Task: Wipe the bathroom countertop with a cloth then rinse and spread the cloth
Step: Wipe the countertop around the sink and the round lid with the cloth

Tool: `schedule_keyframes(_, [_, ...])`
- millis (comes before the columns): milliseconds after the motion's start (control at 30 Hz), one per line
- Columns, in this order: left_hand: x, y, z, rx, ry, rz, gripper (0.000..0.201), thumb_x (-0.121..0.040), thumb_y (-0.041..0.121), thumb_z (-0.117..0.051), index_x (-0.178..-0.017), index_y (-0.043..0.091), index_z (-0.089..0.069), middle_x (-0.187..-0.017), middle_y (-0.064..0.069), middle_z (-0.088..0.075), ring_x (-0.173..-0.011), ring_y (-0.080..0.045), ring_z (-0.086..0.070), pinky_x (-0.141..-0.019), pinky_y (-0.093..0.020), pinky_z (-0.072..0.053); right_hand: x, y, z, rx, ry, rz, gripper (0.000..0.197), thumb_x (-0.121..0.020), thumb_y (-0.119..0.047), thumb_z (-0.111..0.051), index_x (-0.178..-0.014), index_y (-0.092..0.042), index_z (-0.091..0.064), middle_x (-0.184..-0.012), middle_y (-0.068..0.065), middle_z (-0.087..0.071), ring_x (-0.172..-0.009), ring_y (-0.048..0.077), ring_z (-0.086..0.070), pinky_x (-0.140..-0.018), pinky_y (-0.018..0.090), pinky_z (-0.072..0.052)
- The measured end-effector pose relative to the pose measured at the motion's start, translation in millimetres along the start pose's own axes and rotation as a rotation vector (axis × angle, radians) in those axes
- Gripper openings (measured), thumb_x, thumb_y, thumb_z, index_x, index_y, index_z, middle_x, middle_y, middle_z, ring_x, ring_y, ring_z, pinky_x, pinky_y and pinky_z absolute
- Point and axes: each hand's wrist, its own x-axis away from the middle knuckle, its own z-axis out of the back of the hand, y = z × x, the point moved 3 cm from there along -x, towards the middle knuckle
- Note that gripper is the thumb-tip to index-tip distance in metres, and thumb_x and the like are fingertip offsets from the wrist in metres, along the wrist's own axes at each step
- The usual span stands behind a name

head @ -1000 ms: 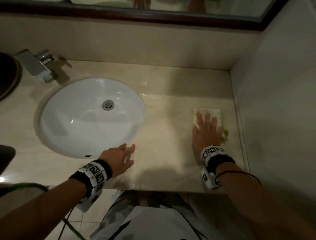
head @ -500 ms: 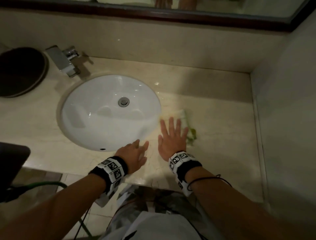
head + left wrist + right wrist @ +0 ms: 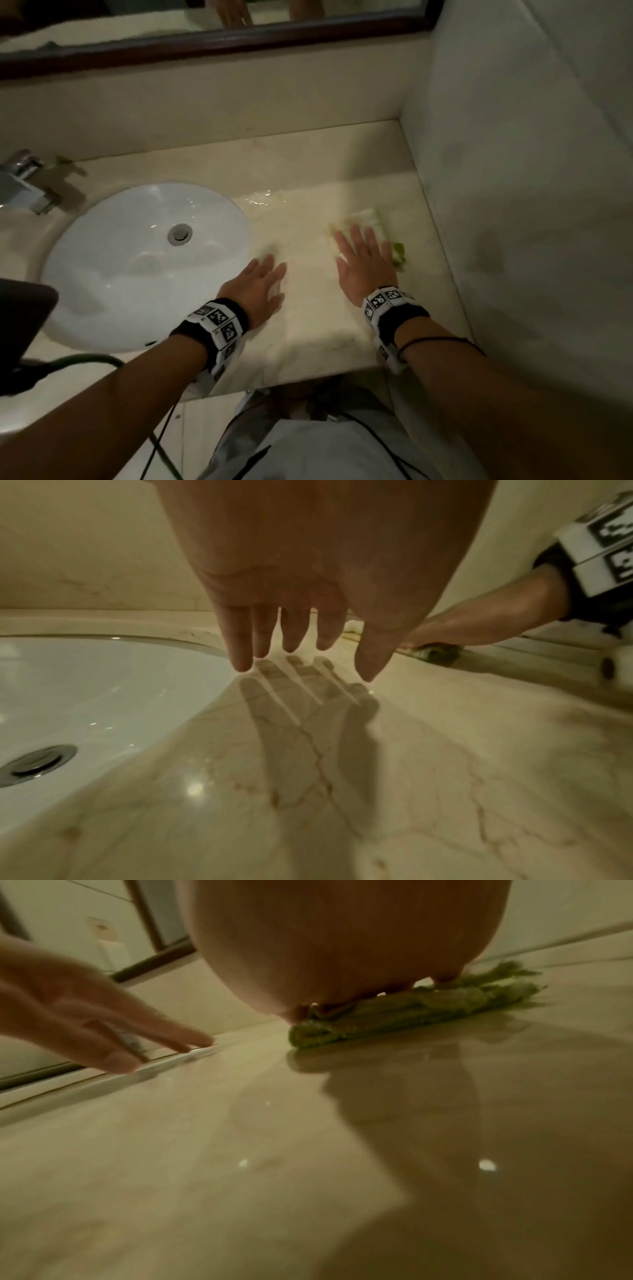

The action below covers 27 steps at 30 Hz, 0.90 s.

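Note:
A folded cloth (image 3: 375, 221), pale with green edges, lies on the beige marble countertop (image 3: 308, 329) to the right of the sink. My right hand (image 3: 364, 263) presses flat on it with straight, spread fingers; the right wrist view shows the green cloth (image 3: 404, 1015) squashed under the palm. My left hand (image 3: 257, 291) hovers flat just above the counter beside the sink's right rim, fingers straight, holding nothing. In the left wrist view its fingers (image 3: 287, 637) cast a shadow on the marble below.
The white oval sink (image 3: 144, 263) with a metal drain (image 3: 179, 234) sits on the left, a chrome tap (image 3: 25, 181) behind it. A wall (image 3: 513, 205) bounds the counter on the right, a mirror frame (image 3: 212, 44) at the back. Water glistens near the sink's back right.
My right hand slid the cloth left to the sink's rim, then back rightward toward the wall. The left hand stayed beside the sink. The head view shifted.

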Motion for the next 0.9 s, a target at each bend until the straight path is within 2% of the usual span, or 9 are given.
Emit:
schedule_keyframes(100, [-7,9,0,-0.036,-0.070,-0.020,0.064,-0.098,0.051,-0.031,-0.153,0.035,0.000,-0.161,0.005,0.010,-0.149,-0.023,0.003,-0.116,-0.042,-0.026,7,44,8,0.021,0.049,-0.169,0.056,-0.099,-0.043,-0.023,-0.154,-0.036,-0.011,-0.163,-0.001,-0.007,-0.150,0.027,-0.004,-0.118,0.053,-0.003])
schedule_keyframes(200, [-8,11,-2,-0.053,-0.117,-0.027,0.069,-0.097,0.055,-0.032,-0.153,0.034,0.002,-0.160,0.005,0.016,-0.148,-0.025,0.009,-0.117,-0.042,-0.023,15,68,9,0.009,0.025,-0.310,0.056,-0.100,-0.044,-0.019,-0.153,-0.038,-0.003,-0.163,-0.004,0.001,-0.150,0.025,0.003,-0.118,0.052,0.002])
schedule_keyframes(400, [-7,12,-1,-0.029,-0.151,-0.012,0.076,-0.092,0.066,-0.031,-0.153,0.036,0.003,-0.159,0.009,0.018,-0.147,-0.025,0.013,-0.117,-0.043,-0.020,1,41,6,-0.037,0.007,-0.394,0.062,-0.099,-0.042,-0.026,-0.155,-0.030,-0.002,-0.163,0.005,0.005,-0.148,0.035,0.006,-0.115,0.060,0.002])
schedule_keyframes(533, [-6,13,1,-0.036,-0.161,0.000,0.076,-0.092,0.065,-0.031,-0.152,0.035,0.004,-0.159,0.009,0.018,-0.147,-0.025,0.014,-0.117,-0.043,-0.019,-20,-14,3,-0.023,-0.031,-0.204,0.062,-0.099,-0.042,-0.027,-0.155,-0.029,-0.003,-0.163,0.005,0.004,-0.148,0.037,0.007,-0.113,0.061,0.006])
schedule_keyframes(667, [-6,13,1,-0.053,-0.154,-0.005,0.074,-0.094,0.060,-0.030,-0.152,0.035,0.007,-0.159,0.007,0.017,-0.147,-0.025,0.014,-0.117,-0.043,-0.019,-28,-70,-5,0.017,-0.148,0.037,0.060,-0.100,-0.042,-0.019,-0.153,-0.031,0.005,-0.162,0.001,0.014,-0.147,0.033,0.018,-0.114,0.060,0.011])
schedule_keyframes(767, [-6,12,0,-0.056,-0.150,0.000,0.072,-0.095,0.058,-0.031,-0.151,0.036,0.008,-0.159,0.008,0.018,-0.147,-0.023,0.016,-0.116,-0.044,-0.024,-32,-72,-4,0.038,-0.140,0.148,0.057,-0.101,-0.041,-0.018,-0.152,-0.035,0.006,-0.162,-0.003,0.014,-0.147,0.028,0.018,-0.116,0.056,0.009])
schedule_keyframes(900, [-6,11,-1,-0.048,-0.153,0.003,0.070,-0.095,0.057,-0.031,-0.151,0.038,0.007,-0.159,0.011,0.019,-0.147,-0.021,0.017,-0.115,-0.043,-0.028,-38,-44,1,0.030,-0.083,0.212,0.054,-0.100,-0.046,-0.020,-0.152,-0.040,-0.006,-0.163,-0.007,0.001,-0.150,0.022,0.006,-0.119,0.051,0.003])
